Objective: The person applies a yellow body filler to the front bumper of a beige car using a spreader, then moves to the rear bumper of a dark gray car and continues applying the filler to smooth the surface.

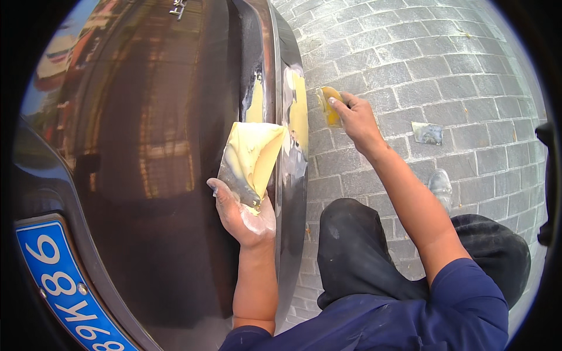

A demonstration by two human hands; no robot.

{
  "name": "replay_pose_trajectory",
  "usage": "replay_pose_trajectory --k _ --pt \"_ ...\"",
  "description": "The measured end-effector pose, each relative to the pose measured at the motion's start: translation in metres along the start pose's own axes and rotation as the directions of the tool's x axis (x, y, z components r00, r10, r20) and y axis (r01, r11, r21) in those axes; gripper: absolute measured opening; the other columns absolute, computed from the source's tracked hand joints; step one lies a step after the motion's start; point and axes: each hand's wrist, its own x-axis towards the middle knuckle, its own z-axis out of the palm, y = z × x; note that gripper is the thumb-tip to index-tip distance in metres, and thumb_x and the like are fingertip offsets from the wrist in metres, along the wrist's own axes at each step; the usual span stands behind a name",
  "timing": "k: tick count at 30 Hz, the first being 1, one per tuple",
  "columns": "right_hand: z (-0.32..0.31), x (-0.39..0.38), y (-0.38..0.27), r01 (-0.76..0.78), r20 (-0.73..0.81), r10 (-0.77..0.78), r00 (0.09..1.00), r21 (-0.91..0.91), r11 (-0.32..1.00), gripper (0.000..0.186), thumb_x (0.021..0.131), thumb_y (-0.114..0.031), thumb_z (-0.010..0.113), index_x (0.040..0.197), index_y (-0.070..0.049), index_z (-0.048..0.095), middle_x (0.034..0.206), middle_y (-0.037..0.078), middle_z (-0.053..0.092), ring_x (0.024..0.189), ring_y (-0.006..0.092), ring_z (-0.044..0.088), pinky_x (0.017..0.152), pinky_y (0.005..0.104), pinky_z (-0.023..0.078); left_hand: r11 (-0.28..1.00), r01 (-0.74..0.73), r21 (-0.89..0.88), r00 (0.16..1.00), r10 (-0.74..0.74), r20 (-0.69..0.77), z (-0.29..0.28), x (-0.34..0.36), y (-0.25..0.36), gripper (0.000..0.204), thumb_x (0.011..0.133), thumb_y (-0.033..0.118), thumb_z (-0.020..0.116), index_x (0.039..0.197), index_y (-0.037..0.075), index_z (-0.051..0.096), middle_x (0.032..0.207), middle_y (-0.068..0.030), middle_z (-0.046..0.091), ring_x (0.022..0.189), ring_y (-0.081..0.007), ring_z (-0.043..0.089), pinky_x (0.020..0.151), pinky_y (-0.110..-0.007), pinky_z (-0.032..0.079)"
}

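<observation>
My left hand (249,222) is turned palm up beside the car's edge, dusted with pale powder. It holds a flat grey putty board (229,174) from below, the thumb at its left side. Pale yellow body filler (252,146) is heaped thickly over the board. Out to the right, my right hand (357,121) pinches a yellow spreader (332,108) between thumb and fingers, above the paving and apart from the car. Smoothed yellow filler coats a patch (299,111) on the car's outer edge. Another filler patch (255,102) lies in the groove inside it.
The dark brown car (146,234) fills the left side, with a blue number plate (73,286) at the lower left. A small grey sheet (427,133) lies on the grey brick paving (462,111). My bent knee (351,234) and shoe (440,188) are close by.
</observation>
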Motion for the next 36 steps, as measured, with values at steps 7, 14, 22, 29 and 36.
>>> replay_pose_trajectory --k 7,14,22,29,36 --pt "0.036 0.072 0.016 -0.045 -0.109 0.036 0.993 -0.086 0.995 0.036 0.105 -0.027 0.072 0.113 0.008 0.079 0.093 0.009 0.076 0.081 0.0141 0.064 0.074 0.0349 0.052 0.995 -0.036 0.093 0.999 0.040 -0.037 -0.003 -0.003 -0.003 0.060 0.116 0.053 0.047 0.152 0.005 0.057 0.155 -0.0071 0.060 0.143 -0.0252 0.058 0.120 -0.043 0.044" --pt "0.051 0.086 0.008 -0.051 -0.159 0.001 0.987 -0.311 0.949 0.041 0.102 -0.030 0.072 0.111 0.009 0.080 0.092 0.017 0.079 0.082 0.0202 0.071 0.077 0.0410 0.055 0.991 -0.057 0.121 0.997 0.064 -0.049 -0.005 -0.005 -0.003 0.059 0.118 0.045 0.046 0.156 0.000 0.051 0.156 -0.0150 0.056 0.145 -0.0298 0.056 0.122 -0.047 0.047" --pt "0.064 0.085 0.000 0.022 -0.099 -0.059 0.993 -0.339 0.940 0.039 0.106 -0.029 0.070 0.114 0.008 0.079 0.087 0.013 0.077 0.078 0.0162 0.068 0.074 0.0388 0.055 1.000 0.015 0.007 0.998 -0.015 -0.060 0.004 -0.002 0.002 0.061 0.118 0.049 0.046 0.148 -0.004 0.053 0.154 -0.0184 0.056 0.145 -0.0289 0.057 0.122 -0.046 0.048" --pt "0.079 0.060 -0.030 0.075 -0.090 -0.101 0.991 -0.257 0.963 0.037 0.104 -0.029 0.066 0.113 0.004 0.079 0.085 0.023 0.077 0.080 0.0341 0.076 0.079 0.0452 0.057 0.992 -0.064 0.113 0.996 0.071 -0.056 0.000 -0.003 -0.001 0.054 0.119 0.036 0.046 0.156 -0.003 0.047 0.152 -0.0181 0.054 0.143 -0.0317 0.058 0.121 -0.047 0.049" --pt "0.052 0.043 -0.020 0.015 0.178 -0.078 0.981 0.331 0.944 0.036 0.113 -0.024 0.066 0.128 0.008 0.075 0.108 0.007 0.077 0.090 0.0104 0.068 0.084 0.0304 0.057 0.998 -0.033 0.053 0.999 0.033 -0.007 -0.002 -0.002 0.001 0.059 0.118 0.043 0.046 0.155 -0.003 0.052 0.154 -0.0177 0.057 0.144 -0.0313 0.058 0.123 -0.048 0.046"
